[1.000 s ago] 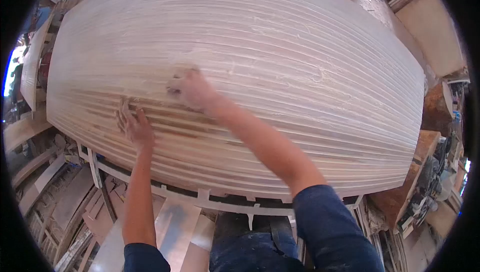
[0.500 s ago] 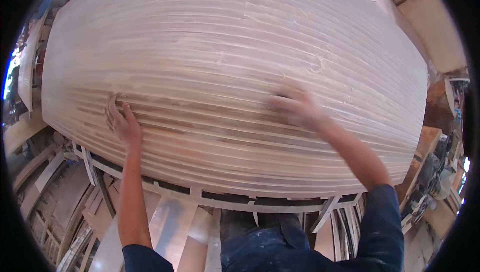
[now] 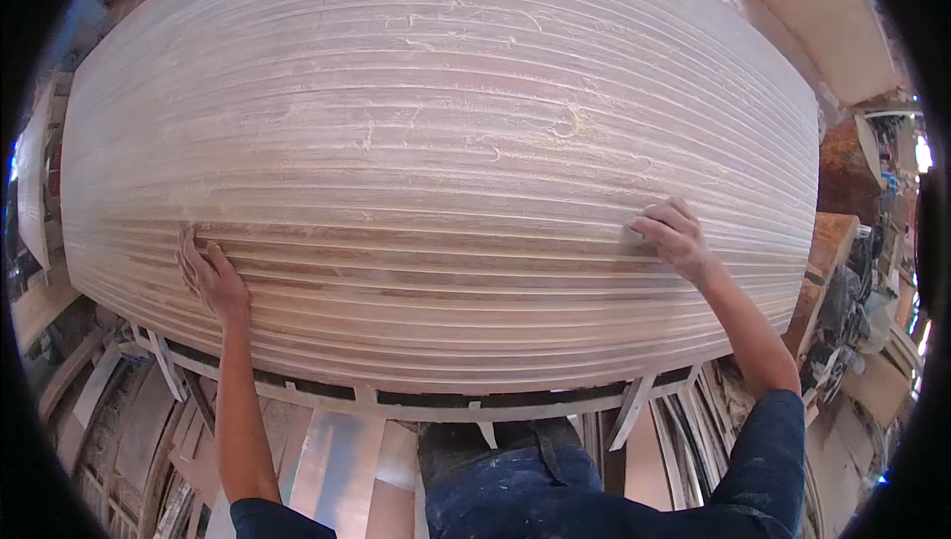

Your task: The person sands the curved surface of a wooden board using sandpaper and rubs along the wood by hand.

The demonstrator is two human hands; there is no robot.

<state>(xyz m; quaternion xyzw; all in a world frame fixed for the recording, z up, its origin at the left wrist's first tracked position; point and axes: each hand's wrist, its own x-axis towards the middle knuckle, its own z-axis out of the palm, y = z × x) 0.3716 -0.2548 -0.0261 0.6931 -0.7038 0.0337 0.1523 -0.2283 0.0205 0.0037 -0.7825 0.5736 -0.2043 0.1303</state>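
A large curved panel of narrow wooden strips (image 3: pixel 446 172), coated in pale dust, bulges up in front of me. My left hand (image 3: pixel 214 279) lies on its near left part, fingers stretched out and apart, holding nothing. On the right side, my right hand (image 3: pixel 680 242) is closed with the fingers bent just at the panel's surface. A small dark edge shows by its fingertips, but what the fingers hold, if anything, I cannot make out. Darker brown strips run between the two hands.
A slatted wooden frame (image 3: pixel 367 396) runs under the panel's near edge. Boards and offcuts (image 3: pixel 129 430) lie on the floor at lower left. Clutter and plastic-wrapped items (image 3: pixel 842 316) stand on the right. A large flat board (image 3: pixel 822 19) leans at the upper right.
My right hand has moved right along the panel and is no longer blurred. My left hand keeps its place on the wood, while the whole view has shifted slightly.
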